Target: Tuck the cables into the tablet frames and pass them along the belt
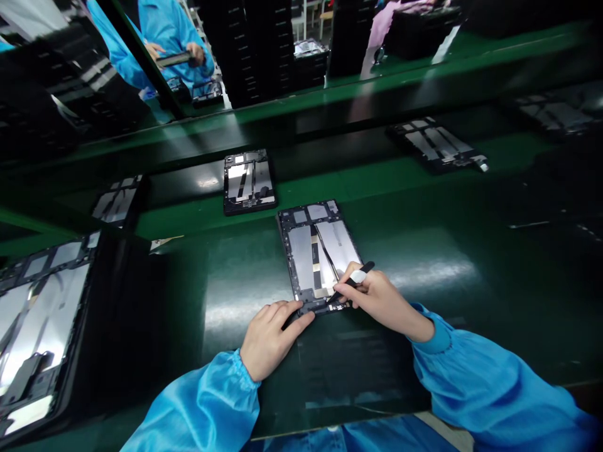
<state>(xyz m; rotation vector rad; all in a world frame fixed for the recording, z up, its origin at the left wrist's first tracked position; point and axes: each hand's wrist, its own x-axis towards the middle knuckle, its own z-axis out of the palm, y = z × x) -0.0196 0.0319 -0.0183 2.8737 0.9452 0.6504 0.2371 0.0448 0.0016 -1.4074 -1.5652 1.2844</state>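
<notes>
Nearest the camera, blue sleeves [490, 373] reach over the glossy counter [245, 254]. An opened tablet [300, 248] lies on it, ahead of the person. The left hand [271, 336] rests uncurled at the tablet's near-left corner; the right hand [379, 296] has its grip closed on a slim black hand tool [358, 276], tip at the near edge. A slipping tip could nick the thin cable [328, 253] or flat ribbon cable [315, 254]; too light a left-hand press could let the tablet skid.
</notes>
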